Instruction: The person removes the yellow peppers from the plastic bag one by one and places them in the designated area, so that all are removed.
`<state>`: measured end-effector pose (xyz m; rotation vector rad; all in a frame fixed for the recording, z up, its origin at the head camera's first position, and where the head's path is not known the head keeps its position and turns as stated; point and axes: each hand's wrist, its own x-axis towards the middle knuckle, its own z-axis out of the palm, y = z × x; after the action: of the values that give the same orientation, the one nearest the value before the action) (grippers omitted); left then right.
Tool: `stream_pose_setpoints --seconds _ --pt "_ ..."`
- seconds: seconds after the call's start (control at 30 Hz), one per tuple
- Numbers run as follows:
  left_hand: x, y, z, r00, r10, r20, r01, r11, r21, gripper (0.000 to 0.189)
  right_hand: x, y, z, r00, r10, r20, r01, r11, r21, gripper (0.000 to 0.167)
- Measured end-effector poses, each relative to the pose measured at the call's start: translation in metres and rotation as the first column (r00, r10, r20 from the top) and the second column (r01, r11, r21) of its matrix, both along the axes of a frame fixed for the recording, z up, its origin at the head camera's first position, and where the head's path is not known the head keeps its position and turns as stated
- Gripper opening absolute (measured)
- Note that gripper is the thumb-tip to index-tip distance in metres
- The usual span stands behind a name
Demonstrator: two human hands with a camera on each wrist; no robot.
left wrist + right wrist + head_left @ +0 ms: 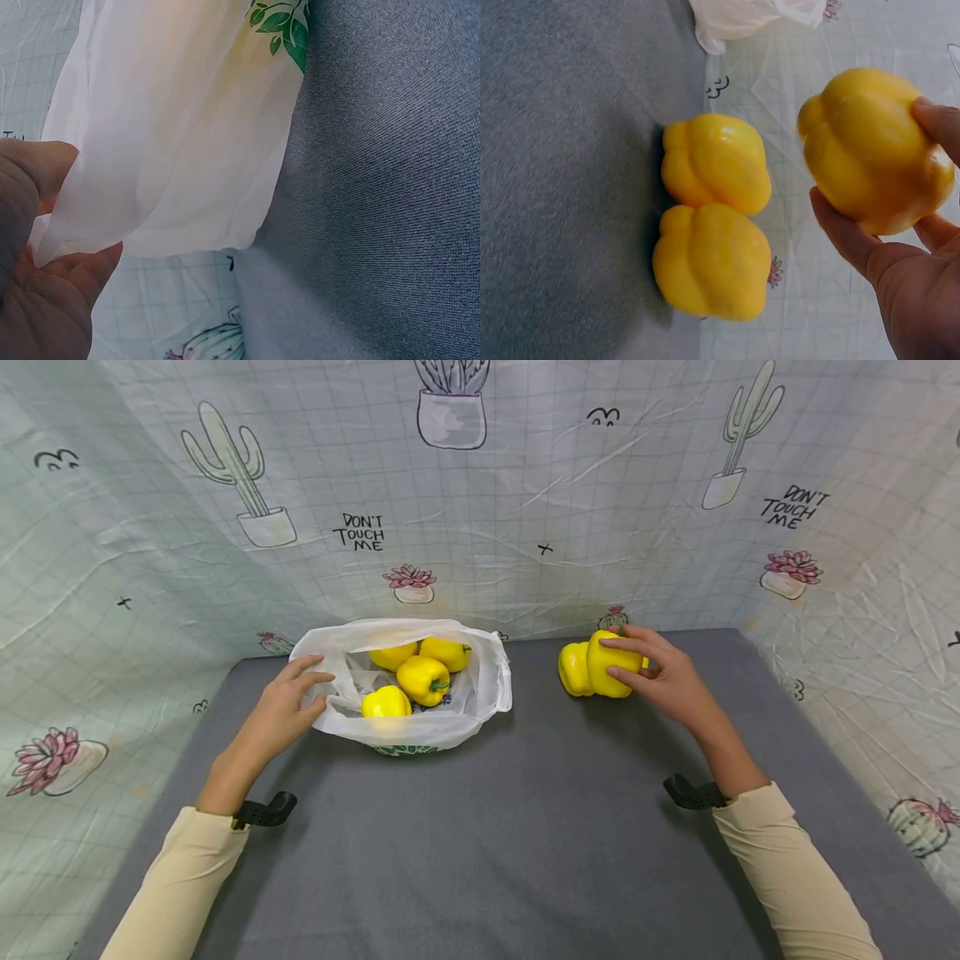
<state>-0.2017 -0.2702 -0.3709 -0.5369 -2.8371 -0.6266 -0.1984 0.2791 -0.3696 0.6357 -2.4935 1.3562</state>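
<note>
A white plastic bag (450,733) with a green print stands open-mouthed at the back left of the table. Inside lie several yellow bell peppers, one of them, a front pepper (387,702), close to the near rim. My left hand (277,714) holds the bag's left edge between thumb and fingers. On the right, my right hand (663,675) grips a yellow bell pepper (874,150) between thumb and fingers, raised off the table. Beyond it two more peppers, an upper one (716,165) and a lower one (712,262) in the right wrist view, sit side by side on the cloth.
A grey cloth (480,843) covers the table. Behind and at both sides hangs a pale curtain (525,485) printed with cacti and words, meeting the table's back edge just behind the bag and peppers. Dark wrist bands (266,810) sit on both arms.
</note>
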Motion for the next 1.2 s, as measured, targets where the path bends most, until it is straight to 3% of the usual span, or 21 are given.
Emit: stream_pose_setpoints --seconds 0.63,1.2 --pt "0.002 0.000 0.001 1.000 0.001 0.007 -0.001 1.000 0.004 0.033 0.001 0.024 -0.010 0.989 -0.144 -0.030 0.147 0.978 0.146 0.037" --pt "0.003 0.001 0.001 1.000 0.002 0.008 -0.002 1.000 0.016 0.033 0.001 0.042 -0.013 0.985 -0.171 -0.036 0.174 0.974 0.142 0.038"
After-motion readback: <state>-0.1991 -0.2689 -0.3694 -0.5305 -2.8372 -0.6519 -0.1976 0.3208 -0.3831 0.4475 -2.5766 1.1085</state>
